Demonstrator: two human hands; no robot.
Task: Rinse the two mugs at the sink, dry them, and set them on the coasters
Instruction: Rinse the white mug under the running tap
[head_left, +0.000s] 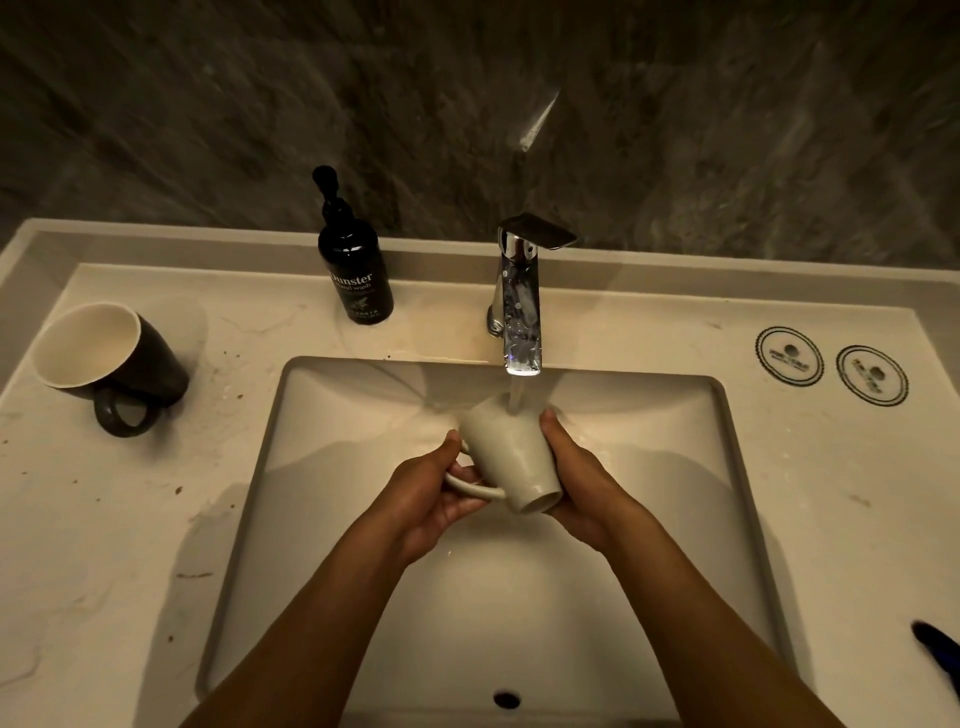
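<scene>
A white mug (506, 457) is tilted on its side over the sink basin (332, 519), and water from the chrome faucet (519, 312) runs onto its far end. My left hand (431, 499) grips its handle and left side. My right hand (582, 483) cups its right side. A black mug (111, 358) with a white inside stands on the counter at the left, handle toward me. Two round coasters, one (789, 356) and the other (872, 375), lie on the counter at the right.
A black hand-wash pump bottle (353, 260) stands behind the basin, left of the faucet. A dark blue object (935, 649) shows at the right edge. The marble counter (104, 519) has brown specks. A dark stone wall rises behind.
</scene>
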